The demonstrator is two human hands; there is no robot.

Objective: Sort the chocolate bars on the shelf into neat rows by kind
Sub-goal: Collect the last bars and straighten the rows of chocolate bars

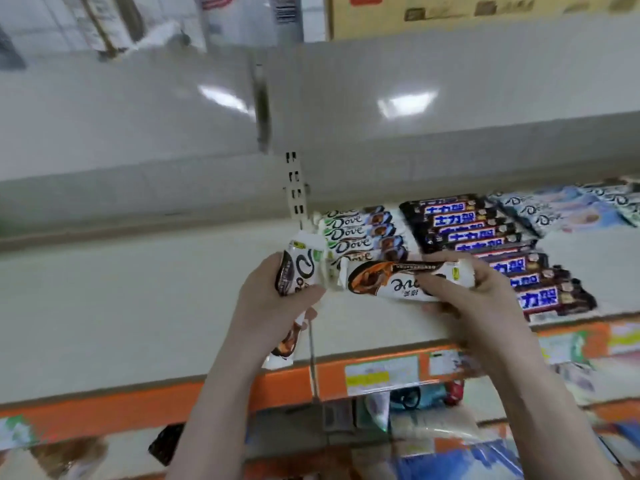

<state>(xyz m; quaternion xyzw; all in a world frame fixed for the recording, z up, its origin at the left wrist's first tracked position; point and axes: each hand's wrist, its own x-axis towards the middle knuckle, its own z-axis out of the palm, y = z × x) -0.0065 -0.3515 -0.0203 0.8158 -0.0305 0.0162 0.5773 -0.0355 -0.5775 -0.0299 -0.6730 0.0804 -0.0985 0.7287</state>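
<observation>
Nearest the camera, a lower shelf of blurred packets [408,441] can be made out under the orange price rail [367,372]; the paper tags on that rail are too smeared to read.

Just above the rail, two white Dove bars are being held. The left hand [273,306] is curled around one white bar [298,271] standing roughly upright, with "Dove" partly readable down its face and its lower end poking out below the palm toward the rail. The right hand [485,292] is pinching a second white bar [391,277] by its right end, thumb on top and fingers under; that bar is lying sideways with the Dove logo upside down and an orange swirl printed on the left half. Its left end is nearly touching the bar in the other hand.

Behind the held bars, further from the rail, a neat row of white Dove bars [360,233] is laid on the pale shelf [138,306], logos clearly legible. To the right of that row, dark bars with blue-and-white Chinese lettering [485,244] are lined up. Furthest back-right, pale blue Dove bars [568,209] are stacked, blurry. A slotted metal post [296,188] stands at the back.
</observation>
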